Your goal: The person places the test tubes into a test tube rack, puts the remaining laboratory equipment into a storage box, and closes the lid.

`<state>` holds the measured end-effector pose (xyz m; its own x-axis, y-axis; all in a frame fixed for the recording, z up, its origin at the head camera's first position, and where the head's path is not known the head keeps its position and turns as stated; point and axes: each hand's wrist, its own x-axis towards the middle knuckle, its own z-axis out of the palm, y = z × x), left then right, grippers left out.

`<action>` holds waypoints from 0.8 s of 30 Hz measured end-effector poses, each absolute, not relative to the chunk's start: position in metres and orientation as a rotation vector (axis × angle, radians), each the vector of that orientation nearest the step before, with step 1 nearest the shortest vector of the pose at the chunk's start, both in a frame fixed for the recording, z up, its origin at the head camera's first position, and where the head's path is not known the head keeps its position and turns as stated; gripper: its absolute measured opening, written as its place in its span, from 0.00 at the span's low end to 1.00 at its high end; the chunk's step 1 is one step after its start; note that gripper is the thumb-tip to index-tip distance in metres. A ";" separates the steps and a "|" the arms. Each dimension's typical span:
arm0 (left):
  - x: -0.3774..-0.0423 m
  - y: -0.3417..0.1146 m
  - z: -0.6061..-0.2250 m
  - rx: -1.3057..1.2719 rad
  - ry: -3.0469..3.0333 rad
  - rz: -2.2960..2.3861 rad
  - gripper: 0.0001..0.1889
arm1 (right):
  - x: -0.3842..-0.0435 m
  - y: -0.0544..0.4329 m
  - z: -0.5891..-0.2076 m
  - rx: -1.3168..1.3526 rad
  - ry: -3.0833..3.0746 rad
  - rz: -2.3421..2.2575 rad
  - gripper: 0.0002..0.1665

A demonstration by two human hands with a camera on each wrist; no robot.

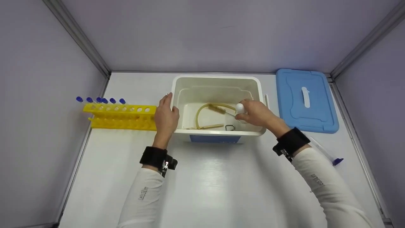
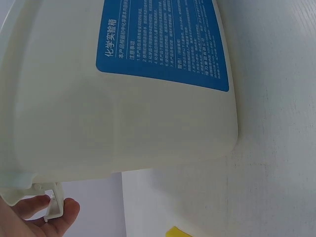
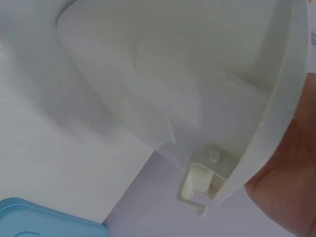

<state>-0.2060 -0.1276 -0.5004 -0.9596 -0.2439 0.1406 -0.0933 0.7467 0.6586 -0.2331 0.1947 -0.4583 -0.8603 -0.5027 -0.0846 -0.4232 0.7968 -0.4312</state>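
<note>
My right hand (image 1: 258, 113) reaches over the right end of a white plastic box (image 1: 218, 133) and grips a small bottle with a white cap (image 1: 240, 108), whose lower part is mostly hidden. Along the box's left side lies my left hand (image 1: 166, 117), fingers extended; the left wrist view has its fingertips at a white latch (image 2: 57, 200) under the rim. Inside the box are a tan rubber tube (image 1: 198, 115), a test tube brush (image 1: 217, 109), a wooden stick-like piece (image 1: 212, 126) and a small metal clip (image 1: 230, 127).
Left of the box stands a yellow test tube rack (image 1: 120, 123) with several blue-capped tubes (image 1: 112, 100). A blue lid (image 1: 294, 110) with a white handle lies at the right. Partly behind the right forearm is a clear cylinder with a purple-blue base (image 1: 337, 161).
</note>
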 end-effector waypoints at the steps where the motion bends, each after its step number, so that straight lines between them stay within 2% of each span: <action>1: -0.206 -0.127 -0.500 0.266 -2.729 -1.012 0.27 | -0.234 0.194 -0.459 -0.740 2.795 -0.580 0.24; 4: -0.205 -0.127 -0.499 0.266 -2.727 -1.017 0.27 | -0.237 0.193 -0.463 -0.792 2.805 -0.509 0.23; 11: -0.205 -0.126 -0.500 0.255 -2.722 -1.024 0.27 | -0.242 0.188 -0.474 -0.826 2.796 -0.329 0.14; 24: -0.202 -0.128 -0.502 0.255 -2.724 -1.018 0.27 | -0.236 0.182 -0.484 -0.931 2.680 -0.131 0.14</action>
<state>-0.2017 -0.1276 -0.5016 -0.9603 -0.2381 0.1453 -0.0845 0.7447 0.6620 -0.2355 0.1821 -0.4841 -0.7448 -0.6184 -0.2509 -0.5910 0.7858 -0.1824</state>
